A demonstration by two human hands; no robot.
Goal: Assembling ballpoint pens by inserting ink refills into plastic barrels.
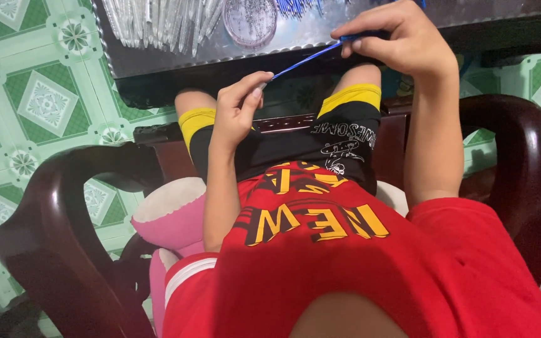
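**poster1:** Red shirt (345,263) is filling the whole 6 o'clock end of the shot, closest to the lens, and its printed lettering is lying upside down from here. Past it, black shorts with yellow cuffs (320,134) are showing, with both knees going out of sight under the table edge.

**poster2:** What are the hands doing?

**poster1:** Both are pinching one thin blue pen refill (305,61), which is running slantwise just below the metal tray (176,59). Right hand (396,37), up at 1 o'clock, is clenching its upper end, so that tip is buried under the fingers. Left hand (236,109), near centre, is gripping the lower end between thumb and fingertips; that end is hard to make out too.

**poster2:** And on the tray?

**poster1:** Clear pen barrels (158,22) at 11 o'clock, cut off by the top edge, plus a round clear lid (250,20) and a few blue bits, too cropped to tell. Dark wooden chair (64,219) is curving round both sides, and a pink plush toy (173,222) is sitting at 8 o'clock, half hidden by the forearm.
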